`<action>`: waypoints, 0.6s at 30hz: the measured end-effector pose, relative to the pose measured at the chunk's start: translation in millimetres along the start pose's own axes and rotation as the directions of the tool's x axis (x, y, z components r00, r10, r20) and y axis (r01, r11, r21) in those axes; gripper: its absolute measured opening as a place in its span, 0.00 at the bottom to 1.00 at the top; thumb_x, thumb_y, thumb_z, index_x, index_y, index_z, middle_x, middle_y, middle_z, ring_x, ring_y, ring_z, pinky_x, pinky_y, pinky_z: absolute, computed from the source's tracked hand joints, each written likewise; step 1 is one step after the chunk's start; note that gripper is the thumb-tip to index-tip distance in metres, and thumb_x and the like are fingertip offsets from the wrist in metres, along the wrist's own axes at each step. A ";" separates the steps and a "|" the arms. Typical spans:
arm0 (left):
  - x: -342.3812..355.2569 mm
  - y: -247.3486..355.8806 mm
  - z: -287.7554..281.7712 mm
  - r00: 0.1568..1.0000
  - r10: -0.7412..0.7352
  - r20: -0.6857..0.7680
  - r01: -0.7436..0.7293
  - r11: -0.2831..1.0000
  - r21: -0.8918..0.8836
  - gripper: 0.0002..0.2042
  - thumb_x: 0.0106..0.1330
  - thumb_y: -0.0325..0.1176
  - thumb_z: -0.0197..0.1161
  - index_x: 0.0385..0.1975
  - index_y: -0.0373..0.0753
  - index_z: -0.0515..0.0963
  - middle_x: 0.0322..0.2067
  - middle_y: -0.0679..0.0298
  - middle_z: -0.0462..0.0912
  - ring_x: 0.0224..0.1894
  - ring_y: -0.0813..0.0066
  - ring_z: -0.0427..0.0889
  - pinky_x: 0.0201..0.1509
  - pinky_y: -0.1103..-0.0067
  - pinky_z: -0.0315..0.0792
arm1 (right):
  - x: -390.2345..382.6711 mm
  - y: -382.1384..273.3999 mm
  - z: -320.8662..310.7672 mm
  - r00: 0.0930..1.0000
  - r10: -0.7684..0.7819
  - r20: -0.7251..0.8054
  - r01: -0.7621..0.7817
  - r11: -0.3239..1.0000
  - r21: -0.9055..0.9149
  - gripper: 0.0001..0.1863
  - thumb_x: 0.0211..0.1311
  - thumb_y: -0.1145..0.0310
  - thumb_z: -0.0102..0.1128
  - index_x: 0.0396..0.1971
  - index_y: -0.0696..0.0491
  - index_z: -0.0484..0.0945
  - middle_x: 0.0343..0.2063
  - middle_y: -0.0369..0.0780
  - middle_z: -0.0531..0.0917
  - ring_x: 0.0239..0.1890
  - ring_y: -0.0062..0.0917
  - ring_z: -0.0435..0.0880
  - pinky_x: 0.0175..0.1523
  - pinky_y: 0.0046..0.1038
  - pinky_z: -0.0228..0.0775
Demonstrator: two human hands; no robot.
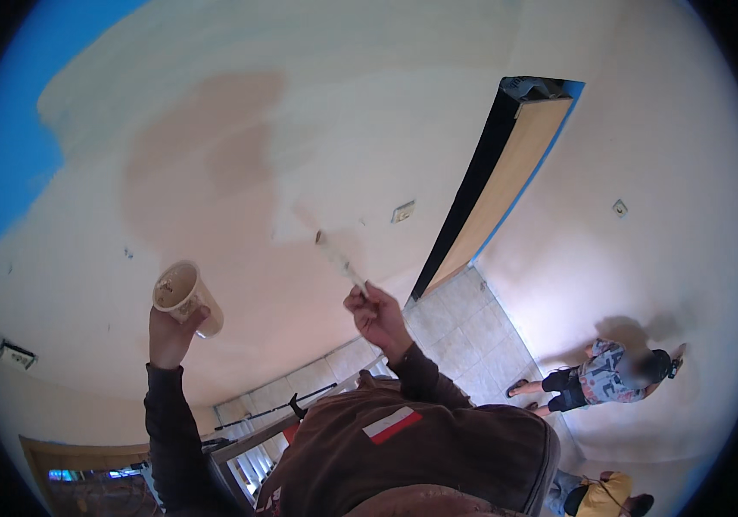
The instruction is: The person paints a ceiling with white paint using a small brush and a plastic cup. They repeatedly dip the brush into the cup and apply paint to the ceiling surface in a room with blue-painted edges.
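We're indoors, in a room getting its walls painted, and here's the evidence: a broad wall wears a pale coat, with bright blue paint showing at the far left! Up in front of it, a plastic cup and a paintbrush. There's an electrical wall box set in that surface, floor tiles below, and a tall wooden panel edged in blue. Over right, a person in a patterned shirt stands beside a side wall. Home or office? Can't tell!
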State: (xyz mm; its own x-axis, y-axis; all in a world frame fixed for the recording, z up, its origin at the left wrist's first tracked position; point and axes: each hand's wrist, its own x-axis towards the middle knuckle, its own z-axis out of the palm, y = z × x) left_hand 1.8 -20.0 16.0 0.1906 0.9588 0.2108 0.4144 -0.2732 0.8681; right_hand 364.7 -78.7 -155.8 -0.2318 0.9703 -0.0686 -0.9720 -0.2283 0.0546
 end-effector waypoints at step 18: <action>0.2 -9.0 -2.8 1.000 -0.016 0.008 0.016 1.000 -0.021 0.27 0.56 0.31 0.76 0.54 0.30 0.73 0.47 0.58 0.82 0.50 0.69 0.82 0.55 0.72 0.76 | 23.8 -301.9 270.5 0.161 -0.604 0.780 -0.301 -0.783 -0.544 0.18 0.71 0.60 0.52 0.46 0.60 0.80 0.33 0.56 0.84 0.39 0.53 0.84 0.42 0.48 0.75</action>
State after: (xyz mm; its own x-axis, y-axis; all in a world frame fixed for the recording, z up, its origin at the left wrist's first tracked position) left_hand -4.3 -17.2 9.5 0.1907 0.9624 0.1934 0.3986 -0.2559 0.8807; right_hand 662.8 34.7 95.5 0.5788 0.3566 0.7334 0.8109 -0.1566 -0.5639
